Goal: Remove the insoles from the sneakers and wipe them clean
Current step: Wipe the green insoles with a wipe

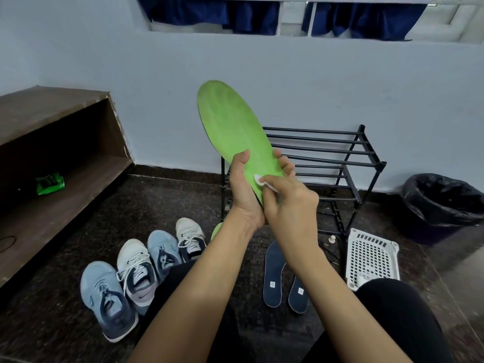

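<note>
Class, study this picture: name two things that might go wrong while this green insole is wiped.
The left hand grips the green insole only at its heel end, so the long free end may bend away from the wipe that the right hand pinches. The two dark insoles lie on the floor, where they may pick up dirt.

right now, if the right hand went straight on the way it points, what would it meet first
The green insole: the wipe in the right hand touches its heel end. Beyond that, probably the left hand gripping the insole, though depth is unclear.
</note>
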{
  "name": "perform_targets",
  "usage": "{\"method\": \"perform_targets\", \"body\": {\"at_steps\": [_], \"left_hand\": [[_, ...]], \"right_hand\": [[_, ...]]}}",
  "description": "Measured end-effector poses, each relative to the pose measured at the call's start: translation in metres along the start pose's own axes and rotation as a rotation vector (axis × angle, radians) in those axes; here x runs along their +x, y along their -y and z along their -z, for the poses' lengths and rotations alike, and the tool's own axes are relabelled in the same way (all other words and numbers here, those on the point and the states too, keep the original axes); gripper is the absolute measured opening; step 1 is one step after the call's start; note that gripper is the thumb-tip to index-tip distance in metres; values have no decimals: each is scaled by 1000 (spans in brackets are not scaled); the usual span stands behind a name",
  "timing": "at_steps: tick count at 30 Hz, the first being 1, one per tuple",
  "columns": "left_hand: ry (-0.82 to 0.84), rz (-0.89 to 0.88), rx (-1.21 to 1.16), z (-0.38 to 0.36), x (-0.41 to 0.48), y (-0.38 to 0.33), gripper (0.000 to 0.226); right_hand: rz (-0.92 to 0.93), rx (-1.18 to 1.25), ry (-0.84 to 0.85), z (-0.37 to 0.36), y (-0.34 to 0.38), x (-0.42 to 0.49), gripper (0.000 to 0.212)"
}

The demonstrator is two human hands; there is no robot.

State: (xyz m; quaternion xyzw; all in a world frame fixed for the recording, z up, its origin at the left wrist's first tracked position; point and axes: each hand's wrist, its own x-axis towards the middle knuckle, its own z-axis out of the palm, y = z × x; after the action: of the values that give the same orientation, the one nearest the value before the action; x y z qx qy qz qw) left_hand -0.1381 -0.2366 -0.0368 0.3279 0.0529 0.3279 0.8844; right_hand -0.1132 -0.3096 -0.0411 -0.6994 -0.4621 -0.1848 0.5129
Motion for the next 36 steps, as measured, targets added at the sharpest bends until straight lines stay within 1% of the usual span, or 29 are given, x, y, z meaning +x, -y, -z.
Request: {"method": "perform_targets", "body": {"at_steps": [3, 6, 10, 14, 17, 19, 22, 28, 31, 32, 34, 36], "left_hand": [[2, 18, 31, -2, -2, 3, 49], [11, 18, 9, -3, 1, 1, 51], [-4, 2, 12, 0, 6, -3, 50], [-9, 13, 40, 1, 3, -1, 51], [8, 16, 60, 2, 1, -1, 52], [20, 8, 35, 3, 0, -5, 48], [12, -31, -15, 5, 2, -9, 47], [-6, -46, -7, 2, 1, -7, 44], [10, -27, 14, 1, -3, -2, 52], [18, -25, 11, 2, -3, -2, 59], [37, -32, 2, 3, -2, -5, 79], [52, -29, -15, 6, 0, -9, 86]], "right_hand": [[-54, -74, -22, 0, -6, 7, 20], [-37, -77, -23, 2, -2, -3, 21], [0, 21, 28, 2, 7, -18, 20], [1, 51, 14, 0, 1, -6, 19], [-31, 52, -5, -2, -3, 1, 18], [-35, 84, -16, -2, -2, -1, 18], [-41, 146, -5, 1, 4, -13, 20], [-63, 131, -10, -3, 4, -6, 19], [-99, 79, -18, -5, -3, 4, 19], [-105, 67, -24, -4, -5, 5, 19], [-95, 66, -28, -3, -5, 3, 20], [-60, 81, -22, -1, -2, -4, 21]]}}
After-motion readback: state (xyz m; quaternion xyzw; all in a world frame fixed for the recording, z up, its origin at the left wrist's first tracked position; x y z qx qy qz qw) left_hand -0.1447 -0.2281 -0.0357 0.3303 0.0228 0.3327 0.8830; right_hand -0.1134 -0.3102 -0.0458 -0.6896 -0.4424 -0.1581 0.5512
